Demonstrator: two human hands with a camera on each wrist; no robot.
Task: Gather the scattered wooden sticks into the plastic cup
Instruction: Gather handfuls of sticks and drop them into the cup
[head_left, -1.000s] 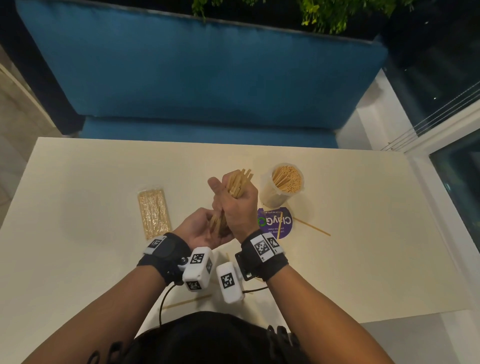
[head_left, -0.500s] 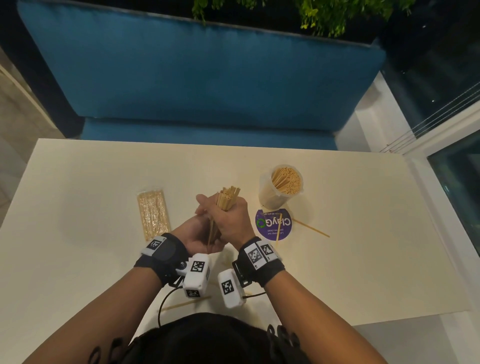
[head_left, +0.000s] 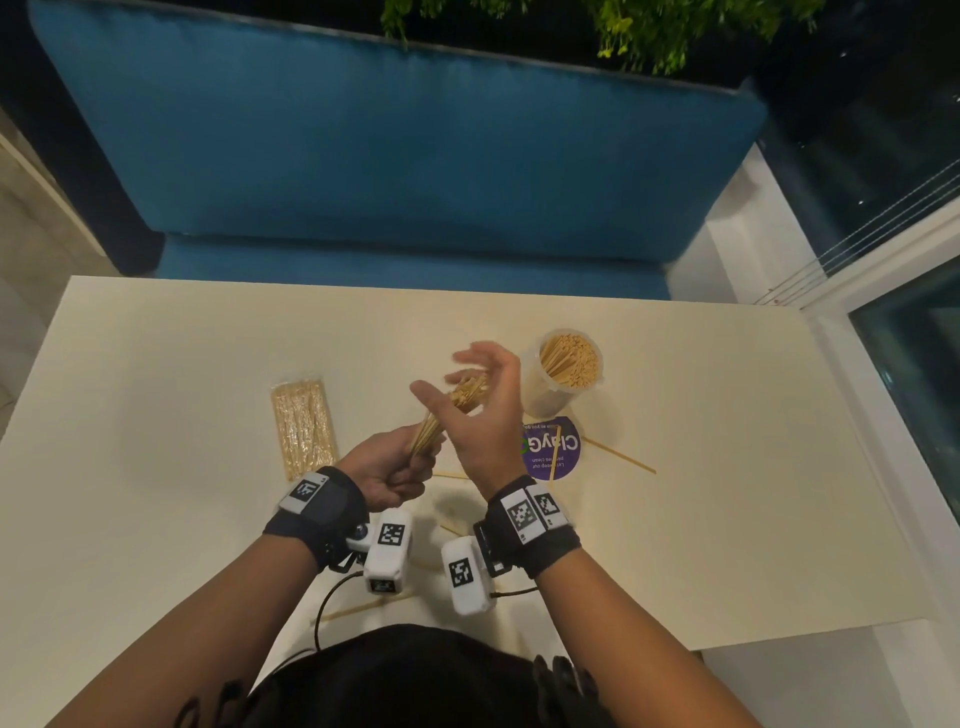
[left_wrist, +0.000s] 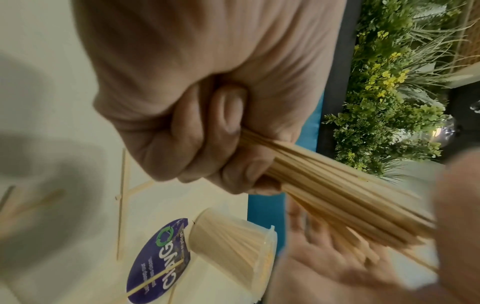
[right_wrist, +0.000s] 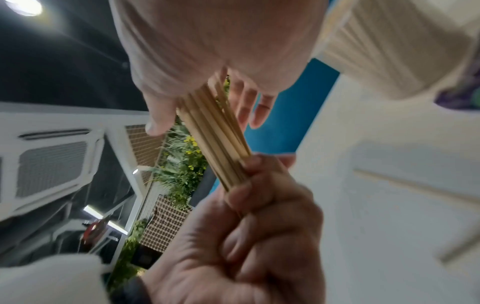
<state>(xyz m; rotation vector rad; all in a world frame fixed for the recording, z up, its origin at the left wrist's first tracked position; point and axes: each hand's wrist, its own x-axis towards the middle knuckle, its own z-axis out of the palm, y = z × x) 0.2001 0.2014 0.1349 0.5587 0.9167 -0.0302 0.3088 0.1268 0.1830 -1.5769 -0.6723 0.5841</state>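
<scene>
While the left hand (head_left: 387, 475) is gripping the stick bundle (head_left: 447, 415), the spread right hand (head_left: 480, 410) is squaring its tips, best evened before reaching the cup (head_left: 563, 371) just beyond.

Pale wooden sticks (head_left: 451, 410); translucent plastic cup (head_left: 543, 395).

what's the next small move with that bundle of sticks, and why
Probably tap the open right hand against the free ends to even them, then swing the bundle over to the plastic cup. The left hand grips the bundle at its lower end only, the tips fan out unevenly, and the cup, already holding many sticks, stands just to the right.
</scene>
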